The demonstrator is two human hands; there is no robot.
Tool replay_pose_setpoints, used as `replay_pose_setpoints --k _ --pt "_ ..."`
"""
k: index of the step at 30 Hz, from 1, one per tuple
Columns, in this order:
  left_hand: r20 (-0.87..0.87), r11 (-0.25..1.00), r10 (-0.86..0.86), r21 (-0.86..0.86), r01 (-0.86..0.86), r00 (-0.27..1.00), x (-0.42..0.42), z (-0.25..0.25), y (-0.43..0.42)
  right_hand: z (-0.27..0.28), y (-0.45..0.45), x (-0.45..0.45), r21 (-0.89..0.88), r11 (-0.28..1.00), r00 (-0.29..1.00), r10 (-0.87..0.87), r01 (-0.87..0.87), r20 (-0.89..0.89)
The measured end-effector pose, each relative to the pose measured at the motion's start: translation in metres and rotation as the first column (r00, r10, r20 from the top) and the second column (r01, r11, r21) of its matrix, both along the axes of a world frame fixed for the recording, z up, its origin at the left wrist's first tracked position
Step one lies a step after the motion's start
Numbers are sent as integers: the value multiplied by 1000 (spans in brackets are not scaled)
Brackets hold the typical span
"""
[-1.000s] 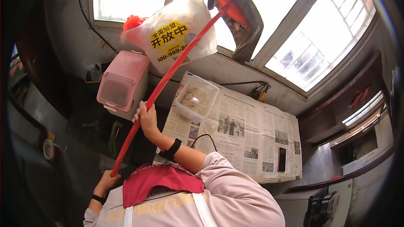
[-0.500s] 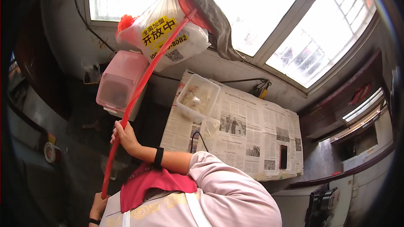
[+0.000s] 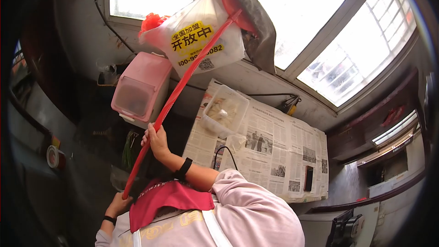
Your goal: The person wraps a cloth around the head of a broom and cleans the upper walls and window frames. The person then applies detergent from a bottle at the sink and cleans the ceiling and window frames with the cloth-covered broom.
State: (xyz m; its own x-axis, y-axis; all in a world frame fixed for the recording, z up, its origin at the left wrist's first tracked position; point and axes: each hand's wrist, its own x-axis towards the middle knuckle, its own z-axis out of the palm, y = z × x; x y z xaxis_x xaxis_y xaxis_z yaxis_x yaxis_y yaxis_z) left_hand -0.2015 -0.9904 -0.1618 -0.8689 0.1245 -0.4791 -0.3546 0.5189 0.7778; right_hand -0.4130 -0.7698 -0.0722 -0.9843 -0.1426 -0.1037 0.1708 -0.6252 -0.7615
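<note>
A long red pole (image 3: 176,92) slants from the lower left up to the window. My right hand (image 3: 157,142) is wrapped around its lower part. Near its bottom end, my left hand (image 3: 120,204) is closed on the same pole. Its upper end meets a red piece and a dark grey cloth (image 3: 260,29) hanging against the window. The pole passes in front of a white plastic bag (image 3: 196,41) with yellow and black print. What joins the pole to the cloth cannot be made out.
A pink-lidded bin (image 3: 141,82) stands below the bag. Newspaper (image 3: 279,144) covers a table, with a clear plastic tub (image 3: 225,110) and a dark phone (image 3: 309,178) on it. A black cable runs along the wall. A roll of tape (image 3: 56,158) is at left.
The pole and both hands first shifted down and left, then back up and right. The grey cloth shifted with the pole's upper end. Both hands stay closed on the pole.
</note>
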Motion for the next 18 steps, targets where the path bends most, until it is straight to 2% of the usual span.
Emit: replay_pose_setpoints --k 3,5,6,8,10,11,14,16,18 --pt "-30 999 -5 34 6 1000 -26 -10 5 8 6 -18 82 994 983 -61 76 -172" --pt "-51 998 -12 59 15 999 -44 -2 13 36 21 -33 106 986 975 -104 126 -194" --pt "-4 995 9 96 -8 1000 -57 9 21 43 26 -40 114 985 973 -106 132 -206" --pt "35 991 20 134 -25 999 -62 5 19 35 31 -44 142 985 973 -66 99 -221" --pt "-124 996 -77 23 81 989 -50 -25 -1 31 30 -30 262 965 981 64 -13 -185" --pt "-125 996 -80 29 84 989 -41 -25 -5 30 27 -25 173 984 997 51 -39 -62" --pt "-7 999 -17 31 17 1000 -7 -5 -24 28 33 -41 112 994 999 -14 10 32" --pt "4 998 58 -9 -58 998 -4 8 -25 37 35 -64 22 982 982 -189 189 -18" --pt "-29 998 56 -34 -57 998 -4 -9 -36 46 39 -81 30 983 982 -177 179 -58"
